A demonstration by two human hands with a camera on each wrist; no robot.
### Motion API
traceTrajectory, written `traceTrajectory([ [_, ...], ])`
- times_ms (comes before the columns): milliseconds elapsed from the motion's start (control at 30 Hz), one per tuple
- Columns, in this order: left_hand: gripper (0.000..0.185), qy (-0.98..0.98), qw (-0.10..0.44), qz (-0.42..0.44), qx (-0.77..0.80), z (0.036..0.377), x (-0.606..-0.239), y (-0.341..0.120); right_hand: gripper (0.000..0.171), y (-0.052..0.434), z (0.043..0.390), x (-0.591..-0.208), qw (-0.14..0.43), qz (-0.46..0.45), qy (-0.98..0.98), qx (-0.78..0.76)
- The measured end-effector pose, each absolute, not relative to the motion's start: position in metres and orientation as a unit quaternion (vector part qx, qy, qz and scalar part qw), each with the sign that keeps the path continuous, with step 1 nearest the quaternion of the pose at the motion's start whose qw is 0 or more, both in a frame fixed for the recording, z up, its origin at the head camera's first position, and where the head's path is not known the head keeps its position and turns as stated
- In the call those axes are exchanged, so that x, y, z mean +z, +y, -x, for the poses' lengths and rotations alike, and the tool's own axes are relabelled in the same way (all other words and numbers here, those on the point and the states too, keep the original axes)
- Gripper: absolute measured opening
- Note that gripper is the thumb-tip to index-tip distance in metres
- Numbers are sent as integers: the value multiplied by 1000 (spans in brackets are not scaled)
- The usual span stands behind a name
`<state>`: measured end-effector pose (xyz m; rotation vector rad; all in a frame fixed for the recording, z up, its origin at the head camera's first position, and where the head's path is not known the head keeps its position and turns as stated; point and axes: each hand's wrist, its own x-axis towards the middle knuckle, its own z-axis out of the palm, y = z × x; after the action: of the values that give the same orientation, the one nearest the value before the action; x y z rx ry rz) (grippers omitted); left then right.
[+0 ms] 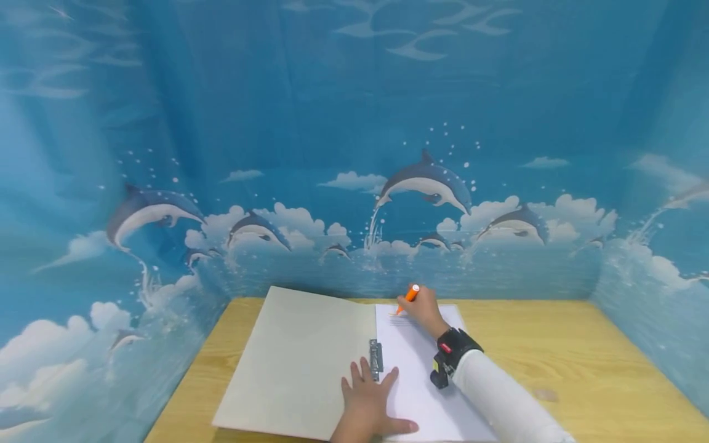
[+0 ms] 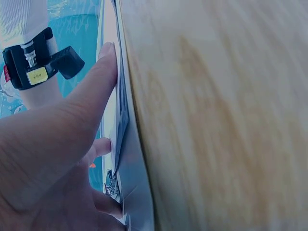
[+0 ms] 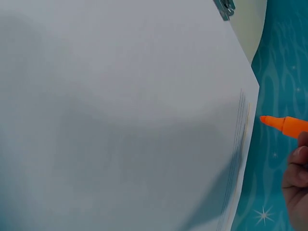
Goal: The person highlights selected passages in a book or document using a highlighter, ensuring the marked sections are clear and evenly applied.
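An open folder lies on the wooden table, its grey cover spread to the left and a white sheet on the right under a metal clip. My left hand rests flat with spread fingers across the clip's near end and the sheet's lower left. My right hand grips an orange marker at the sheet's top edge, tip down by faint lines. In the right wrist view the marker tip hovers just past the sheet edge. The left wrist view shows straight fingers pressing the paper.
A blue backdrop with dolphins walls the table at the back and both sides. Bare wood extends right of the folder, with a narrow strip on the left. A black wrist camera sits on my right forearm.
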<state>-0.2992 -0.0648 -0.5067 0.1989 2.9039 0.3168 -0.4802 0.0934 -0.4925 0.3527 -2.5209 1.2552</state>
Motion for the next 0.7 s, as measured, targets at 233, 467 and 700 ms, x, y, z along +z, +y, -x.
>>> traceTrajectory([
  [233,109,984,122,-56,121,309,-522,-66,40,81,480,-497,145,-136,-870,452],
  [467,104,981,141,-39,127,302,-507,-63,42,76,479,-503,136,-128,-872,452],
  [700,100,983,145,-38,110,300,-499,-61,42,76,480,-506,141,-130,-865,465],
])
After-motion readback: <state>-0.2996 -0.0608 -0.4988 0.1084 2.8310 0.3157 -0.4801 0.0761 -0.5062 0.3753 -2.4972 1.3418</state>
